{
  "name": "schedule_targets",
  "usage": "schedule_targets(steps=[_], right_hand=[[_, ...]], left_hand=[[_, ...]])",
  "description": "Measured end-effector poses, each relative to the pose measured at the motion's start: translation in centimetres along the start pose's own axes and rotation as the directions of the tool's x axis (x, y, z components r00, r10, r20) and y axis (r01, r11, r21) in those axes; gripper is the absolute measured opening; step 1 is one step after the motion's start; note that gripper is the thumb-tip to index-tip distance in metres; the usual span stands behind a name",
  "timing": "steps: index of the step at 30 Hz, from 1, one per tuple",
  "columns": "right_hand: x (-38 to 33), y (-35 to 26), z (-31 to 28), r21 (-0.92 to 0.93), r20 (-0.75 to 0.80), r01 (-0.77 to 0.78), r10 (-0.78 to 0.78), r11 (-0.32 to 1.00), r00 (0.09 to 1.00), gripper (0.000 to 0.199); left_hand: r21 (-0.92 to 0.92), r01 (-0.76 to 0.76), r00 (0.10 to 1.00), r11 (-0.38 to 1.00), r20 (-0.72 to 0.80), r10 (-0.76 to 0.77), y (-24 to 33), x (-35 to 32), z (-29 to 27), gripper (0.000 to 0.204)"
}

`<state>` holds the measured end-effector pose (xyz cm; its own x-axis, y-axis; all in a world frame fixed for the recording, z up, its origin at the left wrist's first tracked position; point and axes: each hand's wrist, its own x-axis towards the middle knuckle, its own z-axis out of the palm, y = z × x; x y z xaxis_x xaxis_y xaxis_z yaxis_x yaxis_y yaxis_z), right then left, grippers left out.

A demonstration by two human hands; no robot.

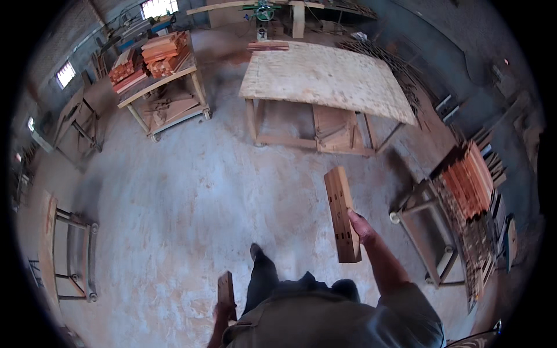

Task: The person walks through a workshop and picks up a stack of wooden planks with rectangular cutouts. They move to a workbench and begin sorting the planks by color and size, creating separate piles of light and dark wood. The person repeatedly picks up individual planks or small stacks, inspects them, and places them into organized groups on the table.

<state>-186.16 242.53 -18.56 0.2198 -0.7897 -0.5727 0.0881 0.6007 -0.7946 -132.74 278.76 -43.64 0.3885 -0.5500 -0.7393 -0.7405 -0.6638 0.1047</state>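
Observation:
My right hand (362, 227) grips a thick length of reddish-brown wood (337, 203) out in front of me on the right, tilted, its thumb on the near side. Small dark slots mark the wood's face; whether it is one piece or a few held together, I cannot tell. Low at my left side, my left hand (222, 312) is closed around another piece of wood (225, 285), which points up and away. This one also has small dark marks, and its lower end is hidden by the hand and my body.
Ahead stands a large table with a pale plywood top (325, 72). Far left, a wheeled cart (155, 88) carries stacked reddish boards (165, 49). More wood strips (467, 180) are piled on a wheeled frame (426, 229) at right. Another wheeled trolley (75, 255) stands left.

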Motion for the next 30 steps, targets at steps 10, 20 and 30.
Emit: schedule_targets(steps=[10,20,30], right_hand=[[11.1,-13.7,10.6,0.676,0.065,0.077,-0.163,0.733,0.984,0.086],[35.4,-21.7,10.3,0.832,0.219,-0.019,-0.297,0.555,0.929,0.094],[48.7,-31.7,12.1,0.817,0.23,-0.042,-0.259,0.575,0.938,0.09]], left_hand=[[0.097,-0.44,0.593,0.893,-0.715,0.37,34.7,7.6,-41.7,0.073],[-0.129,-0.708,0.587,0.694,-0.655,0.477,61.1,19.6,-52.1,0.081],[0.216,-0.659,0.564,0.721,-0.493,0.663,74.4,33.0,-60.6,0.077]])
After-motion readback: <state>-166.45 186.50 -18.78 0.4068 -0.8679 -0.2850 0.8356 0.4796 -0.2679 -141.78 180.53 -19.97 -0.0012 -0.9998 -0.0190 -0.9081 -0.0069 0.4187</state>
